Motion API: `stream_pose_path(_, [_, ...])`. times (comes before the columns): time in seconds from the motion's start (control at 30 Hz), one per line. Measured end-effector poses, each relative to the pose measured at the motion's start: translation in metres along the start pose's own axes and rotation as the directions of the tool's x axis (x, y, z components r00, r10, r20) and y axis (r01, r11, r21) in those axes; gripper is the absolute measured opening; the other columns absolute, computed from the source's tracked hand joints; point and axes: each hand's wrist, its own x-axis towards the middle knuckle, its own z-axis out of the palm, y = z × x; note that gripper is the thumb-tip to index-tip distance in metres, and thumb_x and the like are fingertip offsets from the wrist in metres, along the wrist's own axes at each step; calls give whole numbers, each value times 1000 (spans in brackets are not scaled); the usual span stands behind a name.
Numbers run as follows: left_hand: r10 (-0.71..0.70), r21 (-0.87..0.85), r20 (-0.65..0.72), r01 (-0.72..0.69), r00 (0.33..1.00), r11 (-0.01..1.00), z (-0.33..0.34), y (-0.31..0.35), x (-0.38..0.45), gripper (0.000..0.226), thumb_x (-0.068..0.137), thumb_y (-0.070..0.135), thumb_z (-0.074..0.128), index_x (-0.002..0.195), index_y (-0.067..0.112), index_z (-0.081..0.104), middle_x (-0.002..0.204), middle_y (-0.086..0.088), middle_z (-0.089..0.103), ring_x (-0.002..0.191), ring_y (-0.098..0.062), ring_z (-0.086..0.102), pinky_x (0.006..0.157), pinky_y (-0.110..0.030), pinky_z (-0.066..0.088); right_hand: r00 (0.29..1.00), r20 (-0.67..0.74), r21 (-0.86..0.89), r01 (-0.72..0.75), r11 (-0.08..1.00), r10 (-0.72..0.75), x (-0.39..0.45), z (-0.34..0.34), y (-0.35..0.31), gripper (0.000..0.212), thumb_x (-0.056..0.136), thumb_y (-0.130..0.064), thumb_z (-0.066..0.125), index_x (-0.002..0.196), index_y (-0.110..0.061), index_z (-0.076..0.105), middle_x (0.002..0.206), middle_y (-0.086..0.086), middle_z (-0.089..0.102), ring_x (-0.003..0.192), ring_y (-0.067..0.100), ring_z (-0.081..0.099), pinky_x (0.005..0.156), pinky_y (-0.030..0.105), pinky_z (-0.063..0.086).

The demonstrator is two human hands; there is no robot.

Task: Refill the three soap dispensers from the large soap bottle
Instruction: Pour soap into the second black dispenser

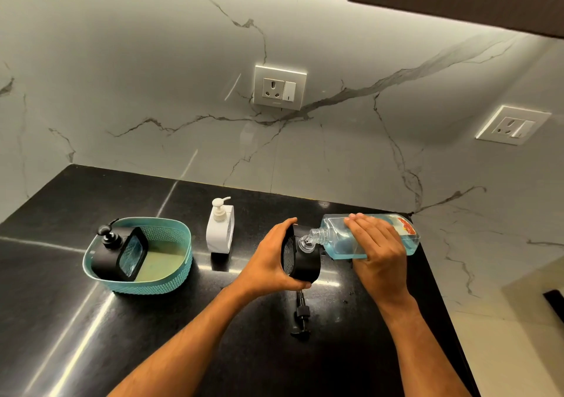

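right hand [377, 245]: lies over the large soap bottle [370, 236], fingers wrapped across its top face, gripping it; wrist bent inward, forearm comes up from lower right.
large soap bottle: tipped nearly flat, cap off, clear neck [311, 239] pointing left into the top of the black dispenser [300, 256]; blue soap pooled along its lower side, roughly half full.
left hand [270, 257]: cupped round the black dispenser from the left, thumb on the near side, fingers over the far edge; steadies it on the countertop [76, 320].
black pump head [300, 317]: unscrewed, lying on the countertop just in front of the black dispenser.
spill risk: neck is only resting at the opening; if the bottle tips further or the left hand slips, soap likely runs down the outside onto the countertop.
overfill risk: dispenser body is opaque from here, level cannot be read; pour may overshoot.
other dispensers: white dispenser [220, 228] stands upright, pump on, to the left; second black dispenser [117, 251] sits in the teal basket [158, 283] further left.
progress: judged mid-pour on one dispenser; fill state of the other two cannot tell.
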Motion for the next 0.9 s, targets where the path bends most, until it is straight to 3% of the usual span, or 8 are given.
stream_pose_path(0.27, [0,-9,4,0,1000,1000,-1,0,-1,127,59,44,97,161,27,23,152,13,41,140,-4,43,114,-14,33,1000,11,3,-2,1000,2,1,0,-1,63,72,-23,82,132,-6,67,132,12,69,127,30,63,105,51,52])
stream_pose_path(0.9, [1,0,2,-1,1000,1000,-1,0,-2,126,60,44,97,161,27,23,152,12,42,140,-7,44,118,-27,40,1000,8,-10,17,1000,-17,2,0,-3,60,74,-24,79,130,-5,68,130,13,70,125,31,65,103,52,53])
